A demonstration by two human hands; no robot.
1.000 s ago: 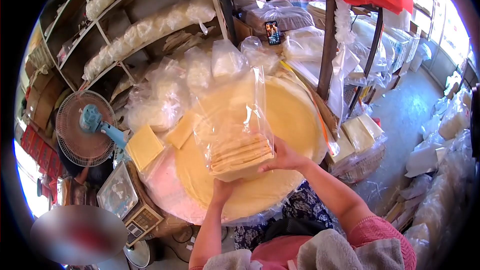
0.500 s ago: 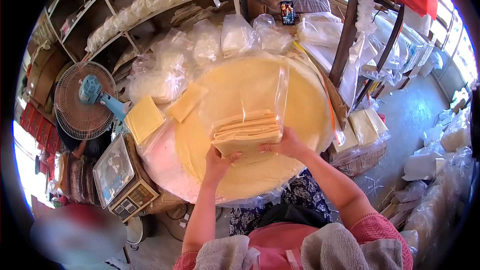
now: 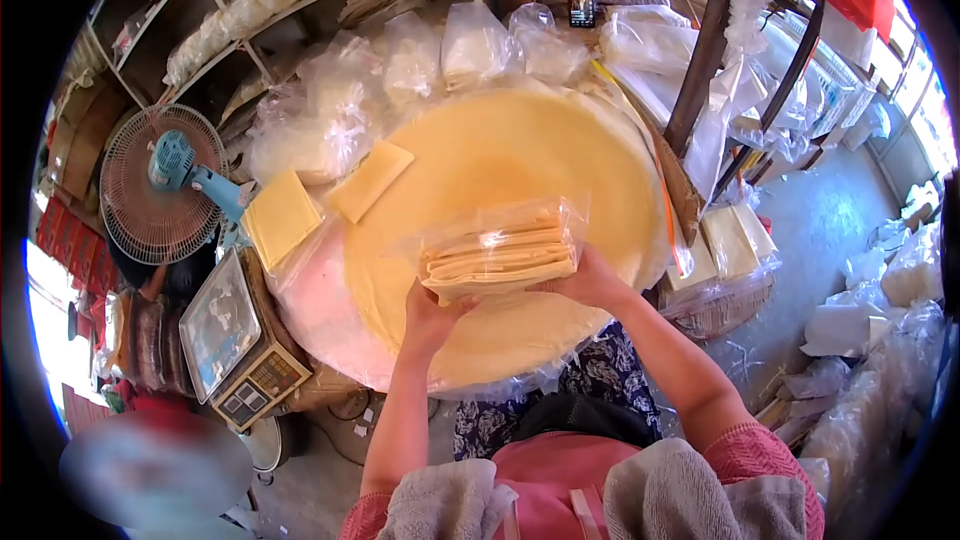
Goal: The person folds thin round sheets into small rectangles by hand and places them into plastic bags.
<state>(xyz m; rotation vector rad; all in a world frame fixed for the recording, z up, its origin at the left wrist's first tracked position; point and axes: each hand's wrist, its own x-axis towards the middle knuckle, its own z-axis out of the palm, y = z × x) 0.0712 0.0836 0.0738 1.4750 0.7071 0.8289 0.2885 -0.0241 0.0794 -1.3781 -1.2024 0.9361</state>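
Both hands hold a clear plastic bag with a stack of folded pale-yellow sheets [image 3: 500, 258] in it. My left hand [image 3: 432, 318] grips the near left corner. My right hand [image 3: 588, 282] grips the right side, some of its fingers hidden under the packet. The packet is held above a round table covered by a large yellow sheet [image 3: 490, 150]. To the left lie a single flat yellow piece [image 3: 370, 182] and a pile of square yellow sheets [image 3: 283, 220], both apart from my hands.
Several filled plastic bags [image 3: 480, 48] line the table's far edge. A fan [image 3: 165, 180] and a digital scale [image 3: 235, 340] stand at left. A phone [image 3: 581, 3] is propped at the back. Wrapped packets [image 3: 735, 245] sit on a basket at right. Someone's hand [image 3: 152, 285] shows below the fan.
The bag's long loose end, which stood up beyond the stack, now appears much shorter above it. Both hands still hold the packet, now tilted so that more of the layered edges face me.
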